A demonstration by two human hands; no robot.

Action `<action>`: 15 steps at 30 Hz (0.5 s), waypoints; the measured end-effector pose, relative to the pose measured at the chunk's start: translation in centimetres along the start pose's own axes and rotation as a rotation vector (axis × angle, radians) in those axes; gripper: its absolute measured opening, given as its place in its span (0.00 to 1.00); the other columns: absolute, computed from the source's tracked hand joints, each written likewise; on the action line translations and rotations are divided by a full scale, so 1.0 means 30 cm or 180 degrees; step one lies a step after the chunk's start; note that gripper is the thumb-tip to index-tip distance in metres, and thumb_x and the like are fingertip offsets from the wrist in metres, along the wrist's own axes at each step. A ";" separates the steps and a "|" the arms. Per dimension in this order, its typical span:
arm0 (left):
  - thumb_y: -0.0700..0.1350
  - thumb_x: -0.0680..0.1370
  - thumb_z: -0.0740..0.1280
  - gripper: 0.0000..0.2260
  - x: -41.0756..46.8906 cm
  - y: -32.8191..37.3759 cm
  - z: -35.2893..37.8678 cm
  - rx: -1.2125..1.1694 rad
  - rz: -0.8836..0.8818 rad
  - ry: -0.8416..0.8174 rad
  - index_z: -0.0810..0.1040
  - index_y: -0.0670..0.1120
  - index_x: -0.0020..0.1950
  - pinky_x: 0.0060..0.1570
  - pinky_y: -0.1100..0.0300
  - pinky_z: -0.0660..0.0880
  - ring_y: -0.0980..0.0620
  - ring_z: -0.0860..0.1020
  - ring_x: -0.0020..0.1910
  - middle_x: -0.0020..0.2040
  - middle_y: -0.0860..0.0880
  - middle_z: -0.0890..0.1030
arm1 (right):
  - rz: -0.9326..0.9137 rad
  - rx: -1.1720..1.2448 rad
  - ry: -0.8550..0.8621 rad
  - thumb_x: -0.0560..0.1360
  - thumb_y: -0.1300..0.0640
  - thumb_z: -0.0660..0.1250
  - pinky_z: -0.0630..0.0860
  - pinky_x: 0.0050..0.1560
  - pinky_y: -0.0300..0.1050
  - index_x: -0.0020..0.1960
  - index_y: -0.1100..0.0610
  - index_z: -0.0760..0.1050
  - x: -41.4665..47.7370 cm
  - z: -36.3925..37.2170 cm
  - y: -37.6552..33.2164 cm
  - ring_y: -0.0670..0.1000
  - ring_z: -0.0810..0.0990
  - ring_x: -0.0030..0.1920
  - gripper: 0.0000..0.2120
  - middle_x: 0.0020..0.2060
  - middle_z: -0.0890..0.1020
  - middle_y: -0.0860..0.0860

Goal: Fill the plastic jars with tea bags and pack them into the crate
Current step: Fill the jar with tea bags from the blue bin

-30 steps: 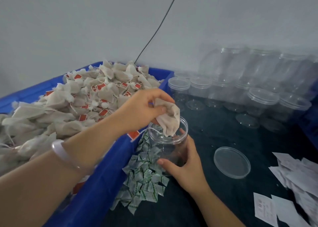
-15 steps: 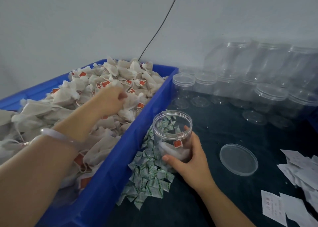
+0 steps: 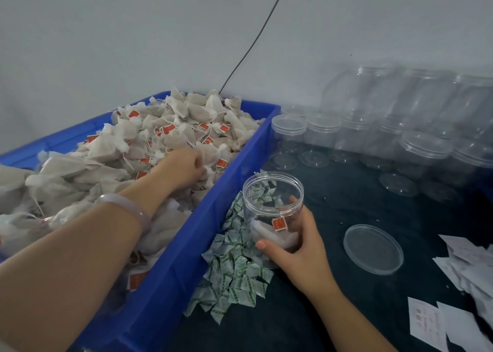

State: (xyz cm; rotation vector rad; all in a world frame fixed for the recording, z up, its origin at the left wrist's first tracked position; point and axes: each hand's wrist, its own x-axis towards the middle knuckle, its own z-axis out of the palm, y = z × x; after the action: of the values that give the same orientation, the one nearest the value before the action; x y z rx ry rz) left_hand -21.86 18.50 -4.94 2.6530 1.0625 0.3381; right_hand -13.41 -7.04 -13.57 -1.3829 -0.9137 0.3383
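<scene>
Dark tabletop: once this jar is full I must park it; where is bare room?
Bare tabletop lies between the held jar, the loose lid and the back row of empty jars, and nearer, between the right forearm and the paper slips. Crowded: sachets left of the jar, slips at the right.

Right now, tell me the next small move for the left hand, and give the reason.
The left hand curls its fingers into the tea bags in the blue bin, and the right hand grips the open jar upright, nearly empty but for one tagged bag at its bottom. So probably: pinch one bag up and carry it over the jar's mouth.
</scene>
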 end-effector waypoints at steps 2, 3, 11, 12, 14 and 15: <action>0.45 0.78 0.62 0.07 -0.003 0.002 -0.014 -0.0621 0.0111 0.0185 0.71 0.48 0.40 0.34 0.58 0.70 0.50 0.75 0.36 0.38 0.48 0.77 | 0.0023 0.0022 0.0004 0.62 0.52 0.78 0.72 0.53 0.26 0.65 0.38 0.67 0.001 0.001 -0.001 0.36 0.77 0.60 0.36 0.59 0.78 0.34; 0.45 0.78 0.61 0.07 -0.007 0.013 -0.023 -0.0899 0.0144 0.0290 0.70 0.48 0.40 0.33 0.59 0.69 0.51 0.73 0.34 0.36 0.49 0.75 | 0.0035 0.0030 0.0009 0.62 0.51 0.78 0.72 0.52 0.26 0.65 0.38 0.67 0.001 0.001 -0.002 0.36 0.77 0.60 0.36 0.59 0.79 0.35; 0.40 0.80 0.60 0.08 -0.084 0.185 -0.068 -0.2041 0.1146 0.1022 0.72 0.54 0.53 0.25 0.72 0.64 0.61 0.66 0.23 0.27 0.55 0.68 | 0.0119 0.0065 -0.0023 0.61 0.50 0.78 0.73 0.52 0.28 0.66 0.44 0.68 0.004 -0.002 -0.001 0.38 0.78 0.59 0.36 0.59 0.79 0.37; 0.39 0.81 0.59 0.11 -0.101 0.200 -0.080 -0.2054 0.1352 0.1151 0.73 0.54 0.57 0.27 0.73 0.65 0.61 0.66 0.24 0.27 0.56 0.70 | 0.0136 0.0067 -0.0031 0.61 0.49 0.78 0.74 0.52 0.28 0.67 0.45 0.68 0.004 -0.002 0.000 0.38 0.78 0.59 0.37 0.59 0.79 0.37; 0.38 0.81 0.59 0.14 -0.127 0.236 -0.103 -0.2324 0.1511 0.1333 0.76 0.55 0.57 0.34 0.72 0.70 0.63 0.71 0.30 0.33 0.61 0.77 | 0.0174 0.0083 -0.0040 0.61 0.50 0.79 0.74 0.52 0.29 0.67 0.45 0.68 0.005 -0.004 0.002 0.39 0.78 0.59 0.38 0.59 0.79 0.38; 0.37 0.81 0.59 0.14 -0.140 0.257 -0.113 -0.2651 0.1475 0.1304 0.78 0.54 0.55 0.40 0.70 0.74 0.63 0.75 0.35 0.37 0.63 0.79 | 0.0186 0.0092 -0.0046 0.61 0.50 0.79 0.74 0.53 0.29 0.67 0.46 0.68 0.005 -0.004 0.002 0.39 0.78 0.60 0.38 0.60 0.79 0.38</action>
State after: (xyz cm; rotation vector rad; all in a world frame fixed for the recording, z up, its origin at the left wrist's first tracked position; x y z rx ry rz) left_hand -20.95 10.69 0.26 2.0412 0.2422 1.1614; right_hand -13.20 -7.01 -13.57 -1.3842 -0.8783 0.4049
